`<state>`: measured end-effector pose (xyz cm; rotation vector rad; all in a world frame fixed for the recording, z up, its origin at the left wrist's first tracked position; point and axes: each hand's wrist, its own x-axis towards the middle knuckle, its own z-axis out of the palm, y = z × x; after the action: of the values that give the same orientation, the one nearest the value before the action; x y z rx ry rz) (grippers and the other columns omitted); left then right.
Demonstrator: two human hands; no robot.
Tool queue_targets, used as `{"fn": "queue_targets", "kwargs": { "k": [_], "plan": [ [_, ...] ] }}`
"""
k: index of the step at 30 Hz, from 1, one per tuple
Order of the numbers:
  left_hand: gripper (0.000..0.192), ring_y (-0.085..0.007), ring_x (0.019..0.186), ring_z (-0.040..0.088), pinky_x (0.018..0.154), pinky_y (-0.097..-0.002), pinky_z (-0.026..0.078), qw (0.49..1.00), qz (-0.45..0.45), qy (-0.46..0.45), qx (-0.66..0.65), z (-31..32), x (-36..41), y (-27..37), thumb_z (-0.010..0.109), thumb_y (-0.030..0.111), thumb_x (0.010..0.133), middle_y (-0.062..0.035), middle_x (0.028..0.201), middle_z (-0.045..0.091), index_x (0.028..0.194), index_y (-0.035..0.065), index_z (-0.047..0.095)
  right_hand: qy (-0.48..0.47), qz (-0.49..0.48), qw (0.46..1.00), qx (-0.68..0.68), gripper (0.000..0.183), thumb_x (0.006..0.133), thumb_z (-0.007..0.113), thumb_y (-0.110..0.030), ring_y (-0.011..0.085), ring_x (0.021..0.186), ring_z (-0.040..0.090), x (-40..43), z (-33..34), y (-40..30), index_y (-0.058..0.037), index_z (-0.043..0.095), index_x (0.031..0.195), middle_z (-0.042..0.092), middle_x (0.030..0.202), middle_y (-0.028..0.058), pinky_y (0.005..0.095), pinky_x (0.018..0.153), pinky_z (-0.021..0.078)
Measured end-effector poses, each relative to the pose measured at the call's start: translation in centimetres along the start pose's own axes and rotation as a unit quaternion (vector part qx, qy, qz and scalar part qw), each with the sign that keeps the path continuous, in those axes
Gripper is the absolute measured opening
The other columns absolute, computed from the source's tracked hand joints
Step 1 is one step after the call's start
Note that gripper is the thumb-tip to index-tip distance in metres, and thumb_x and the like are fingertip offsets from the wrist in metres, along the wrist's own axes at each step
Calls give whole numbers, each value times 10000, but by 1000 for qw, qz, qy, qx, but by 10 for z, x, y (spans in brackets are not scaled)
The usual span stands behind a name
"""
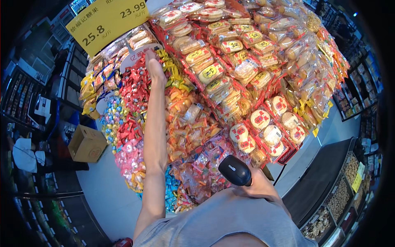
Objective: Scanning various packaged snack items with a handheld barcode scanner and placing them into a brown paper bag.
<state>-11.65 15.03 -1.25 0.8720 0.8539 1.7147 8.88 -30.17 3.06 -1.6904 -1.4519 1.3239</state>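
My left arm stretches far out over the display, and my left hand (pixel 154 65) is at the heap of red-wrapped candies (pixel 135 83), beside yellow-wrapped candies (pixel 176 74). Its fingers are foreshortened near a white oval sign (pixel 131 60), so I cannot see whether they hold anything. Close to my body, my right hand (pixel 257 183) grips a black handheld barcode scanner (pixel 233 169) whose rounded head points up and left. Under the scanner lie clear and pink-wrapped sweets (pixel 200 166). Packs of round rice crackers (pixel 260 119) sit in a red basket (pixel 287 157) just beyond it.
A yellow price board (pixel 108 24) rises at the far left. Bagged biscuits (pixel 211 72) slope across the middle. An open cardboard box (pixel 87 143) stands left, near a person in a white top (pixel 24 154). Bins of dried goods (pixel 338 191) line the right.
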Motion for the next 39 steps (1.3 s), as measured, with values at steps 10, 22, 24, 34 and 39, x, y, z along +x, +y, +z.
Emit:
{"fn": "queue_targets", "kwargs": {
  "k": [10, 22, 24, 34, 39],
  "plan": [
    [461, -262, 876, 673, 813, -360, 525, 711, 196, -306, 602, -51, -189, 56, 796, 288, 808, -150, 974, 697, 1151, 5, 676, -25, 34, 997, 67, 466, 696, 797, -104, 139, 840, 661, -12, 6, 6, -48, 662, 1139, 718, 908, 75, 333, 786, 531],
    [475, -65, 768, 629, 620, -209, 505, 937, 57, -143, 314, -84, -234, 54, 753, 46, 866, -100, 1081, 650, 1306, -23, 588, -39, 46, 997, 56, 612, 687, 771, -55, 279, 857, 717, -33, 14, -3, -49, 595, 1273, 716, 942, 170, 370, 777, 535],
    [482, -76, 776, 635, 631, -213, 512, 956, -4, -139, 256, -81, -251, 68, 732, 47, 889, -102, 1096, 655, 1337, -16, 566, -24, 51, 996, 70, 607, 689, 765, -40, 255, 836, 716, -37, 15, -2, -51, 597, 1272, 716, 929, 161, 361, 768, 535],
    [483, -79, 692, 629, 601, -216, 488, 957, -107, -190, 190, -62, -318, 89, 629, 15, 958, -58, 933, 678, 1423, 16, 499, 14, -128, 982, 138, 465, 810, 809, -43, 131, 977, 682, -31, 14, 14, 22, 625, 1232, 724, 1106, 104, 297, 873, 524],
    [438, -64, 709, 623, 607, -201, 481, 965, -93, -179, 169, -48, -346, 96, 625, -27, 942, -71, 959, 665, 1365, 4, 515, 10, -147, 976, 161, 453, 817, 806, -52, 130, 976, 686, -35, 11, 12, 14, 630, 1228, 725, 1100, 108, 295, 866, 534]
  ]
}}
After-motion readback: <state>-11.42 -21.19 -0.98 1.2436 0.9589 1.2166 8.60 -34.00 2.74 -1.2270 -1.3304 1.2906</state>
